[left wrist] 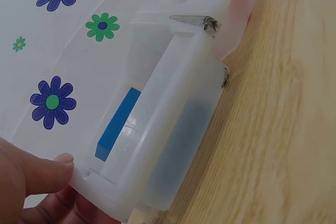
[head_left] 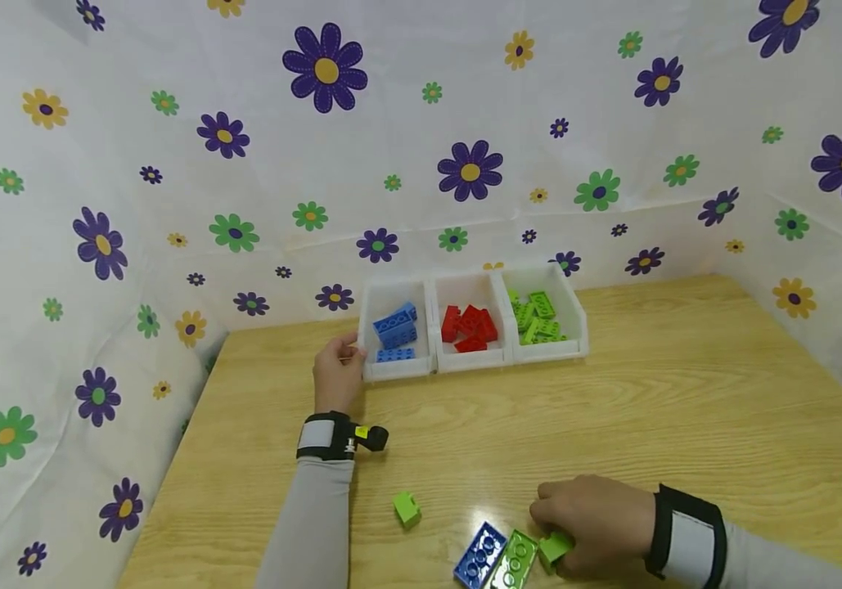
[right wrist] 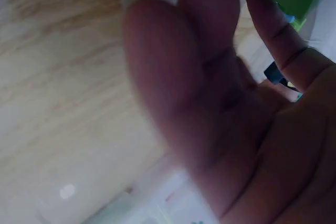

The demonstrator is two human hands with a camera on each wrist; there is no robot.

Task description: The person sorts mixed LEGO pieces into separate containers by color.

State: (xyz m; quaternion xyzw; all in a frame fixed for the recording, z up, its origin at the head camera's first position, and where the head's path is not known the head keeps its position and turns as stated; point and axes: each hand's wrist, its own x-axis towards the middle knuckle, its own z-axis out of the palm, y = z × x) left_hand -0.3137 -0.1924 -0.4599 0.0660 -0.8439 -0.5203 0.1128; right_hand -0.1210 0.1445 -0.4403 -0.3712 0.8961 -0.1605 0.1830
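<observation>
At the left end of a row of white bins, my left hand (head_left: 338,375) grips the side of the bin with blue bricks (head_left: 395,374). The left wrist view shows the thumb (left wrist: 50,174) at the rim's corner and the other fingers lower down on the outside. Low in the head view, my right hand (head_left: 597,519) pinches a small lime green brick (head_left: 555,550) close over the table. Beside that brick lie a longer green brick (head_left: 515,560) and a dark blue brick (head_left: 480,555). Another small green brick (head_left: 407,510) lies apart, nearer the left forearm.
The middle bin (head_left: 470,361) holds several red bricks (head_left: 470,325), and the right bin (head_left: 549,352) several green ones (head_left: 538,317). All three bins stand together at the back of the wooden table (head_left: 656,393). A flower-patterned cloth (head_left: 391,131) hangs behind and along both sides.
</observation>
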